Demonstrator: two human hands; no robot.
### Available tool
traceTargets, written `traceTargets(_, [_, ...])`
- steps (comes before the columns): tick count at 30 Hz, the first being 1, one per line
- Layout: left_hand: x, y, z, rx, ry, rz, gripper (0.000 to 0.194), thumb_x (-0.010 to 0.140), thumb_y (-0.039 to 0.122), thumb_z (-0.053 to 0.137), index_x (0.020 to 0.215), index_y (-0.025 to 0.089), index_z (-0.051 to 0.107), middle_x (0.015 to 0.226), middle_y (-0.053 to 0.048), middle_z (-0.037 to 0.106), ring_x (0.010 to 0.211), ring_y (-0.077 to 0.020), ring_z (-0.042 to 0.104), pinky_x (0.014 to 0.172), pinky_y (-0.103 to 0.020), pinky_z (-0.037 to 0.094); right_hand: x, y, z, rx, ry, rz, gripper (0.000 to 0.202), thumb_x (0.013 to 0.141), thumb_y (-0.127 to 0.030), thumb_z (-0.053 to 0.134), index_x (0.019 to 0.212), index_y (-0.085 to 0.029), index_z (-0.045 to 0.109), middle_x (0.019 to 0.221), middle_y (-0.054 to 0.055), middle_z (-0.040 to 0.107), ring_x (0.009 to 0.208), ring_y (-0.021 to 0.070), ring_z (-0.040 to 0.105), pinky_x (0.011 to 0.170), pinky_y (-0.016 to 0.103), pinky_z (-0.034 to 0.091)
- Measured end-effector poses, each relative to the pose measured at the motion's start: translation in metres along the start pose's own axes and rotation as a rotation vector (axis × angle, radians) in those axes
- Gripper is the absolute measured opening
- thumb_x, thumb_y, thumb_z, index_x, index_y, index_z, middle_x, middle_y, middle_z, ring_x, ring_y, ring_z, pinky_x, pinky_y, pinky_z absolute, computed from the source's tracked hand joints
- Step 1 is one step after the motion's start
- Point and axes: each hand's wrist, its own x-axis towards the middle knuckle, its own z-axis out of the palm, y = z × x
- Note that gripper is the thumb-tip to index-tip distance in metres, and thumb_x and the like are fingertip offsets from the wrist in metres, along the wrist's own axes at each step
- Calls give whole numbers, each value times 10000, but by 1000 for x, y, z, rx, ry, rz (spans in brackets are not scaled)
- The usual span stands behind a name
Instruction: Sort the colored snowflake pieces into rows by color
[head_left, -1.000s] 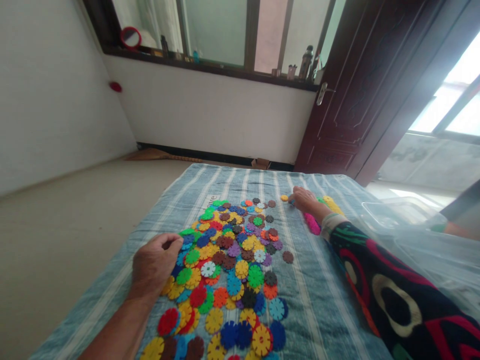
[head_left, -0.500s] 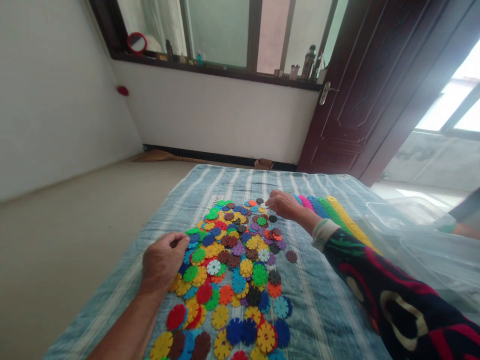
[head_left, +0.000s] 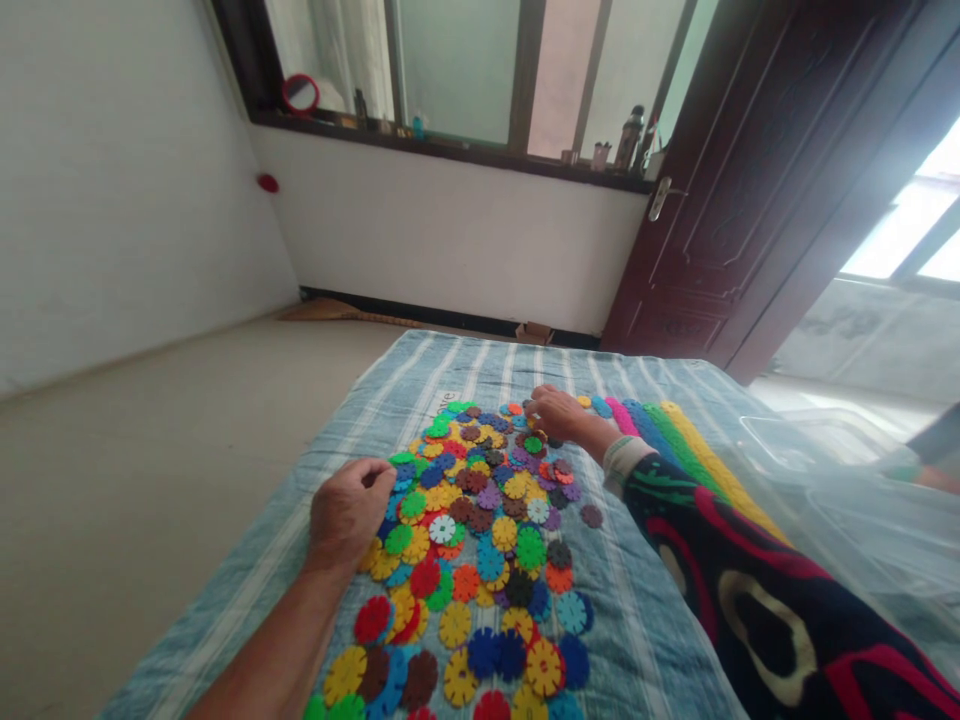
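Many notched plastic discs (head_left: 472, 510) in mixed colours lie spread over a striped blue cloth (head_left: 630, 590). My left hand (head_left: 349, 510) rests at the left edge of the discs, thumb and fingers pressed together; whatever they may hold is hidden. At the far right end of the spread, my right hand (head_left: 559, 412) reaches down over the discs with its fingers bent, and its fingertips are too small and blurred to read. To its right lie long rows of stacked discs: pink (head_left: 622, 417), blue, green (head_left: 690, 450) and yellow (head_left: 724, 475). A single yellow disc (head_left: 584, 402) lies near the pink row.
Clear plastic boxes (head_left: 862, 510) stand at the right, with part of another person's arm (head_left: 937, 478) beyond them. Past the cloth's far edge are a small cardboard box (head_left: 534, 332), a wall and a dark red door (head_left: 720, 180).
My right hand has moved slightly left and down over the discs. A yellow disc now shows beside the rows, where my hand was before. The whole view has shifted a little.
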Motion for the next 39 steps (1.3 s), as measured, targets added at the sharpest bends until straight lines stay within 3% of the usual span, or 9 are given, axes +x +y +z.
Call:
traceTargets(7, [0,1,1,12,-4,4,229,704,362,503,722,212,677,770,-26,723,711,-183,650,634,-235,463,3,-5,-7,92,19,42,225,750,-123,609,924,-201,726,992,62,681,957,196,586,686,224,396])
traceTargets(17, [-2,-1,2,24,-1,3,224,716,350,512,728,210,686,771,-25,723,706,-176,645,648,-231,460,5,-37,-33,321,17,39,162,701,-137,637,825,-171,736,757,-6,710,684,104,630,583,162,404])
traceTargets(22, [-2,-1,3,21,-6,15,239,724,354,498,725,207,685,791,-30,725,728,-180,643,688,-242,461,5,-20,-35,379,9,143,217,680,-63,621,842,-148,737,695,0,705,600,94,638,604,158,446])
traceTargets(28, [-1,-2,4,12,-22,-19,240,713,357,502,739,203,684,814,-34,724,744,-189,643,706,-249,455,-3,2,-15,441,-70,300,268,632,6,611,823,-132,741,569,-4,672,520,117,636,529,163,459])
traceTargets(39, [-2,0,3,18,-16,-11,254,710,373,482,720,206,673,797,-32,719,729,-194,640,667,-256,444,-14,-1,-14,667,-137,346,233,643,-7,623,820,-127,715,494,-27,631,512,124,630,466,157,446])
